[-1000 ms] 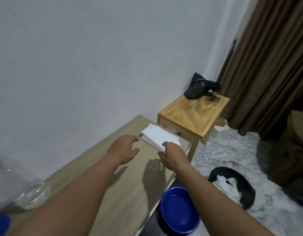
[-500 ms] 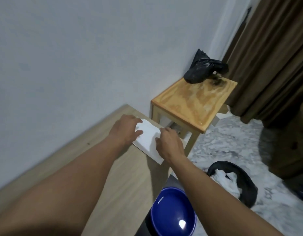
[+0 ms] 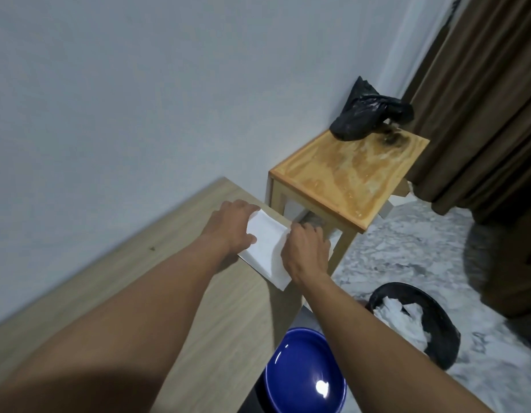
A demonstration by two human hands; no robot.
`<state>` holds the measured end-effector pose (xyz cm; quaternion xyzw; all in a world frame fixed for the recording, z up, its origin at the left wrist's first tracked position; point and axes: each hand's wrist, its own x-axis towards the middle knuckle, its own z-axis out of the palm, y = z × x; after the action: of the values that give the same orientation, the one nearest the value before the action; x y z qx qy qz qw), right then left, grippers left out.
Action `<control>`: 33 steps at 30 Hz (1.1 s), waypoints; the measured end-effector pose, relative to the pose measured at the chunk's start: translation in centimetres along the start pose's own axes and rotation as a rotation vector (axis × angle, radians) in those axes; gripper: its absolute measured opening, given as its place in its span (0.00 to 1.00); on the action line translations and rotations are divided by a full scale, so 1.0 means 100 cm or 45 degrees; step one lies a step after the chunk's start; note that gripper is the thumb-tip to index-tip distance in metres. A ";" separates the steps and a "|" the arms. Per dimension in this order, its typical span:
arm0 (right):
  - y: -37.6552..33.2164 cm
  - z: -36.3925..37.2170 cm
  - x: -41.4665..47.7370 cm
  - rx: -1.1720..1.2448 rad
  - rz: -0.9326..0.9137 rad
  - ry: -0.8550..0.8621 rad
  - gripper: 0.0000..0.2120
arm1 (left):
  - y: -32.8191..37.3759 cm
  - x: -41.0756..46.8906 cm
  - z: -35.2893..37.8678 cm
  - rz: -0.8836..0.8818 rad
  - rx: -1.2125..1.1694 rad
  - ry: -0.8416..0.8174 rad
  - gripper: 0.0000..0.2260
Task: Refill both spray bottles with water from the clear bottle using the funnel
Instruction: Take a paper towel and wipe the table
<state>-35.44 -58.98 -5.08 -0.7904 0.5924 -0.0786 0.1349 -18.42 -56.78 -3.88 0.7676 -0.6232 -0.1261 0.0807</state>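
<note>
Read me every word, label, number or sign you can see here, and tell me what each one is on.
There is no readable text.
Paper, held by the left hand and right hand: blank white on the side that shows.
Bag: plain black, no print visible.
Bowl: plain blue, only a glare spot.
Stool: bare wood, no label.

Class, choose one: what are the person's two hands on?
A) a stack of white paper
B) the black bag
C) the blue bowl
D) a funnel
A: the left hand and right hand both hold the stack of white paper at the table corner.
</note>
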 end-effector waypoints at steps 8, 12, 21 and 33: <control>0.000 -0.010 -0.001 0.048 -0.130 0.167 0.09 | 0.011 0.003 0.000 0.058 0.054 0.096 0.22; 0.003 -0.022 -0.003 0.098 -0.170 0.212 0.12 | 0.011 0.005 -0.010 0.077 0.034 0.220 0.11; -0.007 -0.060 -0.016 0.285 -0.160 0.369 0.10 | 0.012 -0.017 -0.065 0.202 0.027 0.392 0.07; -0.030 -0.112 -0.039 0.369 -0.223 0.551 0.07 | 0.014 -0.042 -0.114 0.215 -0.003 0.566 0.07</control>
<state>-37.05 -55.79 6.66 -0.7759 0.5193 -0.3411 0.1096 -17.17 -53.34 7.81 0.7216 -0.6519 0.0523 0.2272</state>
